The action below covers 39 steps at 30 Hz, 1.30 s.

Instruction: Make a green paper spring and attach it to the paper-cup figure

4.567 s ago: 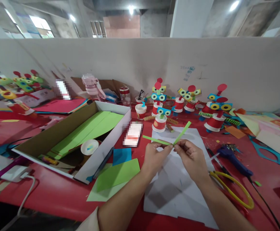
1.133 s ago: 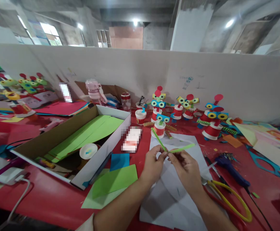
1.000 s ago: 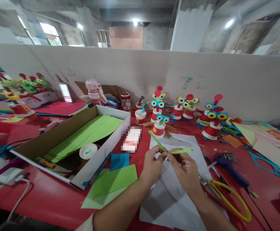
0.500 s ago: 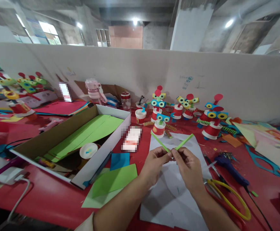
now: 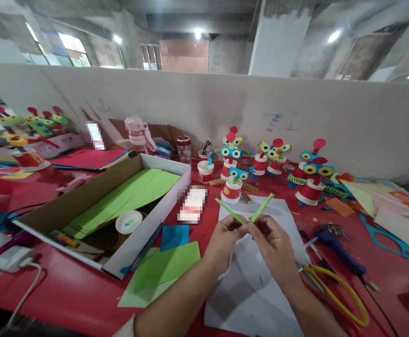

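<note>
My left hand (image 5: 227, 241) and my right hand (image 5: 269, 243) meet fingertip to fingertip above a white sheet of paper (image 5: 246, 290). Between them they pinch narrow green paper strips (image 5: 262, 208), whose free ends spread upward in a V. One end leans left from my left fingers, the other right from my right fingers. Where the strips meet is covered by my thumbs, so I cannot tell whether they are joined or folded there. Just beyond stands a paper-cup figure (image 5: 231, 189) with a blue eye band and coiled paper arms.
Scissors with yellow handles (image 5: 346, 299) and a dark blue glue gun (image 5: 343, 250) lie to the right. A white box (image 5: 186, 180) holds green sheets. Green paper (image 5: 165, 264), a phone (image 5: 192, 204) and more cup figures (image 5: 309, 192) are around.
The strips' free ends have swung a little to the left, and the right one points more steeply upward. Both hands keep their pinch at nearly the same spot.
</note>
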Available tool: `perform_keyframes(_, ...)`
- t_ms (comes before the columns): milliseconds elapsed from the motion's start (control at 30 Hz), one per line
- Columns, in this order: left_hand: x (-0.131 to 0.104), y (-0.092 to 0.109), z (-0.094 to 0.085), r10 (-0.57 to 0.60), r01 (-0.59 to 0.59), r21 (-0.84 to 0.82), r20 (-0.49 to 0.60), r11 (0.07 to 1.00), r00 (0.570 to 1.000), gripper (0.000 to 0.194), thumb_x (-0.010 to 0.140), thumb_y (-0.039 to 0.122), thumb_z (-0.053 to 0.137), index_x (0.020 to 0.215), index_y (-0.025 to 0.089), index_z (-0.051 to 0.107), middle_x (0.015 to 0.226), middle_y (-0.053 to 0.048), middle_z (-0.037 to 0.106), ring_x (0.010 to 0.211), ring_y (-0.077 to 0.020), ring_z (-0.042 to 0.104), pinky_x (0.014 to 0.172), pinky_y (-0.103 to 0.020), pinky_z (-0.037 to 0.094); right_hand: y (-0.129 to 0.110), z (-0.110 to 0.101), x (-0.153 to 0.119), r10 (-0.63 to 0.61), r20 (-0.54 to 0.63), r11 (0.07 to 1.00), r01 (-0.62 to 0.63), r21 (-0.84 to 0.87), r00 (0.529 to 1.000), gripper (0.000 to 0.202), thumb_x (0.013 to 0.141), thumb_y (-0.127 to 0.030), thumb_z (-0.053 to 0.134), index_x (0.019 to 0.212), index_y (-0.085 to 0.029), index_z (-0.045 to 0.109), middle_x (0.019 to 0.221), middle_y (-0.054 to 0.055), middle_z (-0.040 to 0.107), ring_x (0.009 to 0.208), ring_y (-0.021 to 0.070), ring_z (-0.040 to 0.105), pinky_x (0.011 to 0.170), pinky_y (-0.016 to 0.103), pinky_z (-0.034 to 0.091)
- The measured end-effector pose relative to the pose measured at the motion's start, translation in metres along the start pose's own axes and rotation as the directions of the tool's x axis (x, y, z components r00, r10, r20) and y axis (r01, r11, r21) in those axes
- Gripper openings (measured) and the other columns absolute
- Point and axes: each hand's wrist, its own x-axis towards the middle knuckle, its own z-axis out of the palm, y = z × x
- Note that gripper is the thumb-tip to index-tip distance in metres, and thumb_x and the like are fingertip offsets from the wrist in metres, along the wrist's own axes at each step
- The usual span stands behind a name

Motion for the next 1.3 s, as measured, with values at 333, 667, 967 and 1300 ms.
perform_keyframes(333, 0.003, 0.005, -0.005, -0.112, 0.092, -0.193, -0.092, 0.977, 0.99, 0.025, 0.048, 0.019, 0.084, 0.062, 0.016, 0.063, 0.065, 0.003, 0.059, 0.061, -0.0074, 0.052, 0.064, -0.021, 0.044, 0.002, 0.003, 0.0, -0.035, 0.007, 0.998, 0.035, -0.045, 0.999, 0.007, 0.078, -0.026, 0.068, 0.082, -0.022, 0.071, 0.081, 0.004, 0.07, 0.077, 0.0185, 0.065, 0.072, 0.031, 0.052)
perform_keyframes(667, 0.005, 0.005, -0.006, -0.135, 0.116, -0.171, -0.104, 0.978, 0.985, 0.018, 0.055, 0.019, 0.082, 0.063, 0.016, 0.067, 0.068, 0.002, 0.064, 0.066, -0.0081, 0.056, 0.067, -0.022, 0.045, 0.002, 0.003, -0.002, -0.17, -0.017, 0.982, 0.168, -0.082, 0.985, 0.01, 0.085, -0.022, 0.061, 0.085, -0.023, 0.071, 0.082, 0.003, 0.068, 0.078, 0.0169, 0.064, 0.072, 0.029, 0.051)
perform_keyframes(967, 0.001, 0.003, -0.005, -0.038, 0.034, -0.052, -0.09, 0.998, 0.995, 0.012, 0.057, 0.021, 0.081, 0.064, 0.018, 0.071, 0.066, 0.001, 0.065, 0.065, -0.0102, 0.057, 0.068, -0.025, 0.045, -0.002, 0.003, -0.008, -0.244, -0.05, 0.953, 0.23, -0.199, 0.968, 0.012, 0.087, -0.021, 0.056, 0.082, -0.022, 0.068, 0.078, 0.003, 0.068, 0.074, 0.0165, 0.062, 0.07, 0.028, 0.05)
perform_keyframes(1300, -0.003, 0.004, 0.005, 0.017, -0.022, -0.029, -0.168, 0.999, 0.986, 0.014, 0.053, 0.021, 0.081, 0.06, 0.017, 0.07, 0.061, 0.002, 0.065, 0.061, -0.0093, 0.056, 0.069, -0.026, 0.045, 0.005, 0.008, -0.008, -0.116, -0.095, 0.992, 0.112, -0.051, 0.989, 0.01, 0.082, -0.023, 0.062, 0.09, -0.021, 0.067, 0.085, 0.003, 0.069, 0.076, 0.0165, 0.065, 0.072, 0.029, 0.053)
